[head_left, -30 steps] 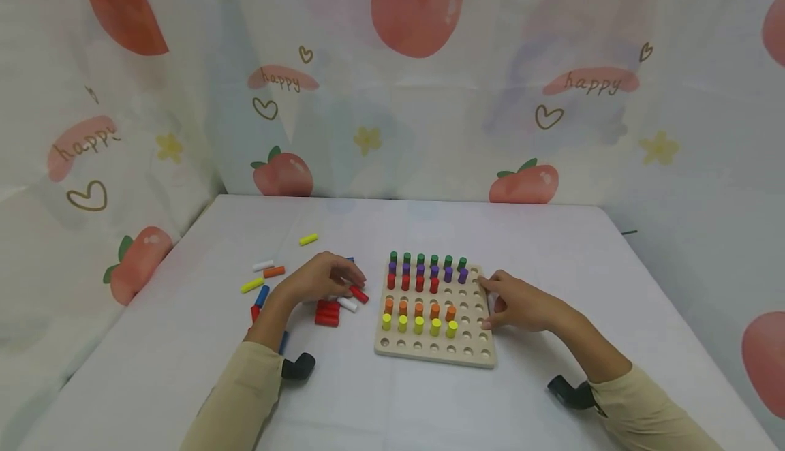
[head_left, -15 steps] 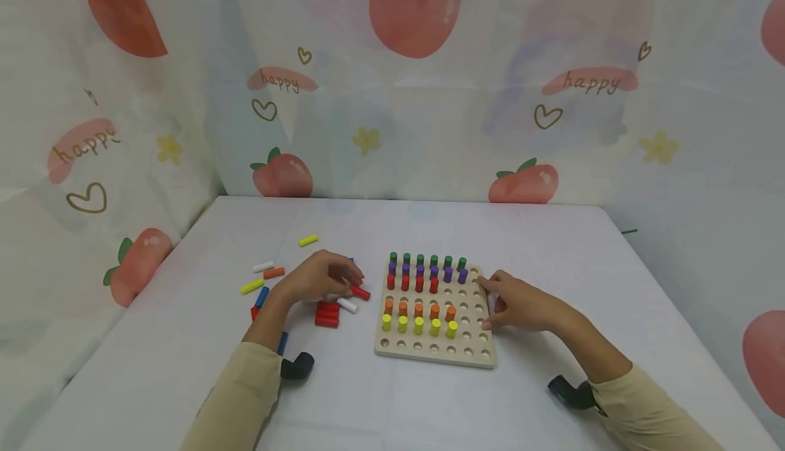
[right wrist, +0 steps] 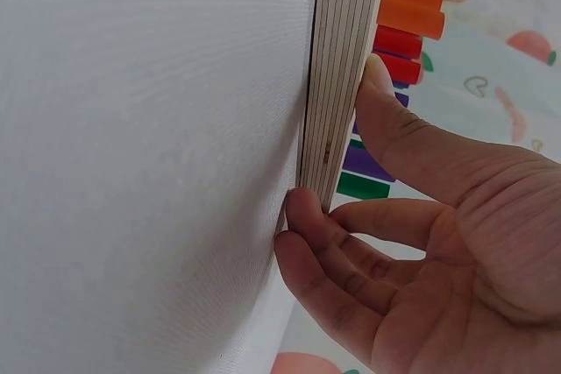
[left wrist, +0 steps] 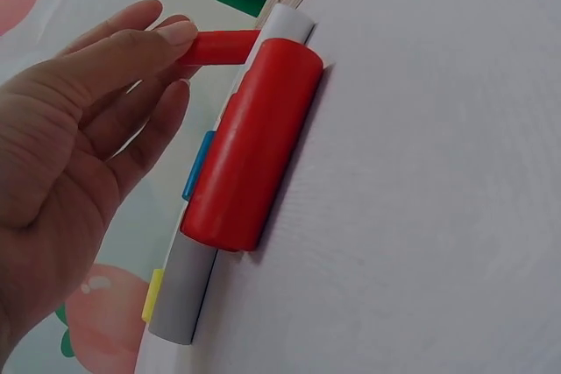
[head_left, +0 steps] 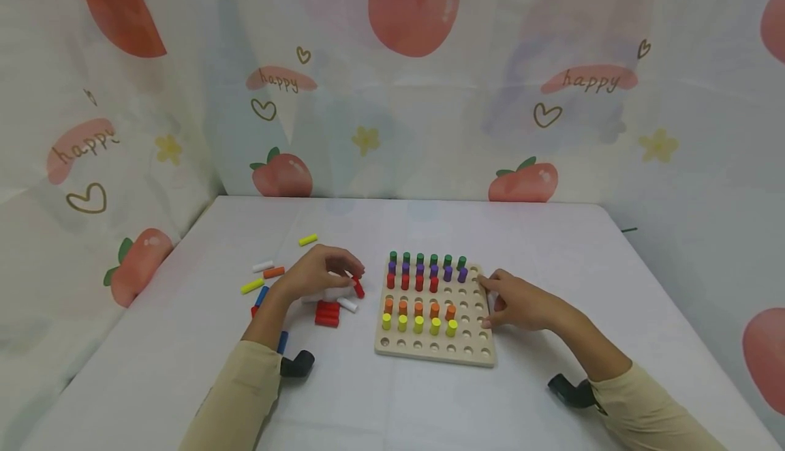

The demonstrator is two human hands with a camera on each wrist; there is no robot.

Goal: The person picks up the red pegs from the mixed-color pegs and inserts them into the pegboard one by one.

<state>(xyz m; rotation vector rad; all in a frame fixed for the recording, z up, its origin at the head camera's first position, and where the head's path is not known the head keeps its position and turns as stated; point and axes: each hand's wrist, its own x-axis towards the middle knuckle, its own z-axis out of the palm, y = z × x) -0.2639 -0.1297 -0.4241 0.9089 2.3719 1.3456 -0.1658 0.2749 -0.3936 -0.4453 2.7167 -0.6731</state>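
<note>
My left hand [head_left: 315,275] pinches a red peg [head_left: 358,289] between thumb and fingertips, just above the table left of the board. The left wrist view shows this red peg [left wrist: 223,47] sticking out past the fingertips. My right hand [head_left: 522,304] grips the right edge of a wooden pegboard [head_left: 401,351], its thumb on the edge in the right wrist view. Rows of green, purple, red, orange and yellow pegs stand upright in the board. The red row [head_left: 420,282] is shorter than the purple row [head_left: 434,271] behind it. Empty holes lie at the right and front.
Under and in front of my left hand lie red pegs [head_left: 327,314] side by side and a white peg [head_left: 347,304]. Farther left are loose yellow [head_left: 252,286], orange [head_left: 274,272], white [head_left: 263,266] and blue pegs [head_left: 282,343]. Another yellow peg [head_left: 308,239] lies farther back.
The red peg in my left hand has turned from lying nearly flat to a steeper tilt, and the hand has risen slightly. My right hand stays on the board's edge.
</note>
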